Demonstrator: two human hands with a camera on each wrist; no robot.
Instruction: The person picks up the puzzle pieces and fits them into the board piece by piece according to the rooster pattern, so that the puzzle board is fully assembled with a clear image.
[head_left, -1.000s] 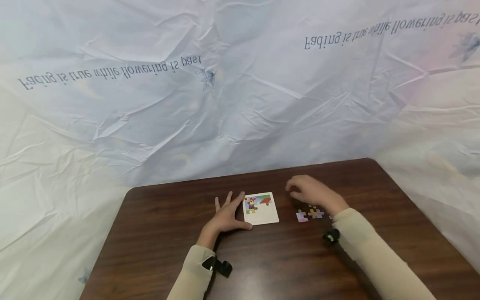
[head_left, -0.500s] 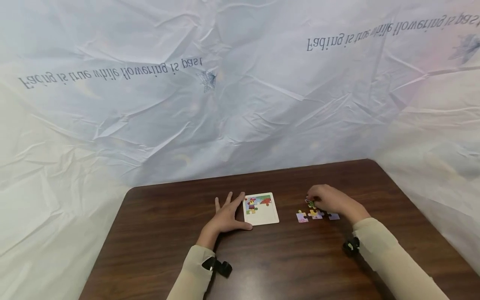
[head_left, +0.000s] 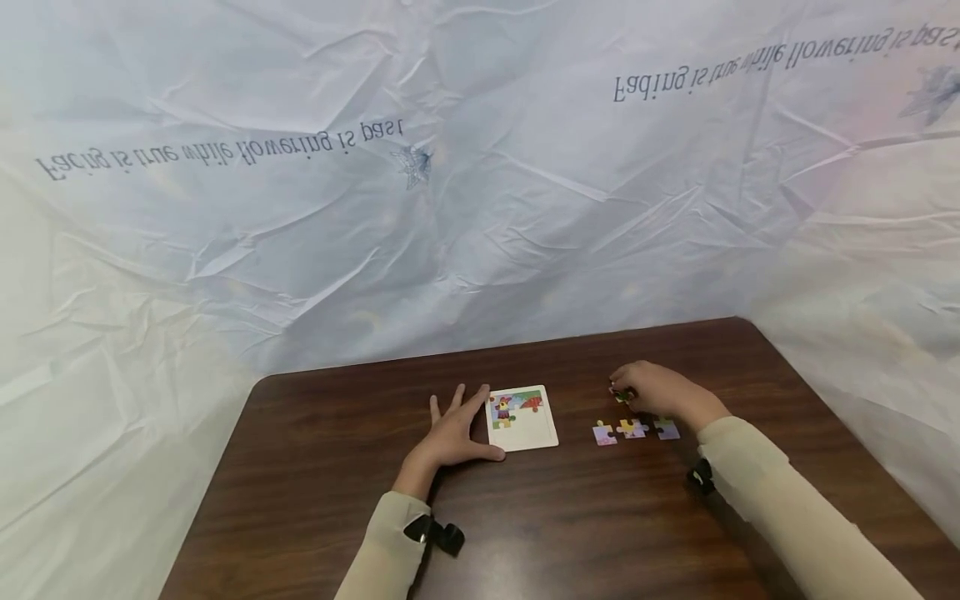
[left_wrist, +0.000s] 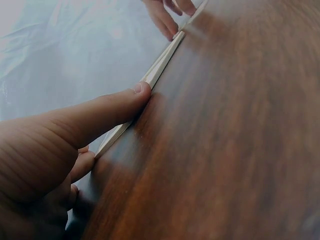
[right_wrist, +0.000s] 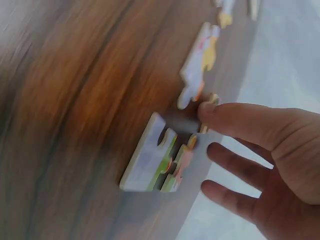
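Puzzle on the dark surface point(head_left: 570, 517)
My left hand point(head_left: 450, 435) lies flat, steadying the puzzle board point(head_left: 522, 417); my right hand point(head_left: 658, 390) pinches a puzzle piece point(head_left: 621, 394).

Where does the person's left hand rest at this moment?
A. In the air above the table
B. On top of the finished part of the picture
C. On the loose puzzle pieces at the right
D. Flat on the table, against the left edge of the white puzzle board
D: the left hand lies flat with spread fingers on the table, its thumb against the edge of the puzzle board, as the left wrist view also shows.
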